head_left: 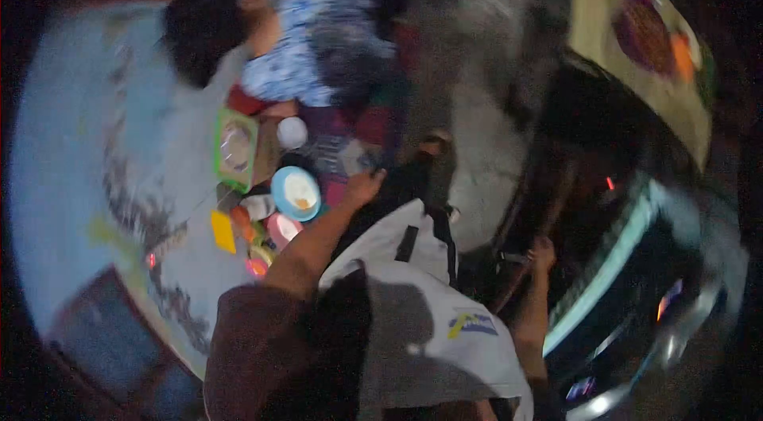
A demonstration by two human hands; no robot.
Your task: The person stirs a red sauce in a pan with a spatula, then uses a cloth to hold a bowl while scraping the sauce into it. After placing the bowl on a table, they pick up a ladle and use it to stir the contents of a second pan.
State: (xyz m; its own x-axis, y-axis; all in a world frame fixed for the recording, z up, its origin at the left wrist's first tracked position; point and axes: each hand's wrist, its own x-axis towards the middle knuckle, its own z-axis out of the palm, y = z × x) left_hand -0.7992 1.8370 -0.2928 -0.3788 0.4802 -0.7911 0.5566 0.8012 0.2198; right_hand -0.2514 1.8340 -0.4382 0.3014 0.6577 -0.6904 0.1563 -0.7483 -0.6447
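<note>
Head view: the left hand (365,188) reaches out over a dark area, its fingers (377,175) slightly bent; blur hides whether they hold anything. The right hand (542,253), lower and well apart, has its fingers curled at a thin brown bar (556,202) that slants through the dark area; whether they are closed on it, I cannot tell. Between the forearms lies white cloth (469,357) with a blue and yellow mark. Near the left forearm are a blue-rimmed dish (296,193), a pink dish (284,229), a yellow piece (223,232) and a green-edged container (236,151). Beyond them is another person (298,47) in a blue-and-white patterned top.
</note>
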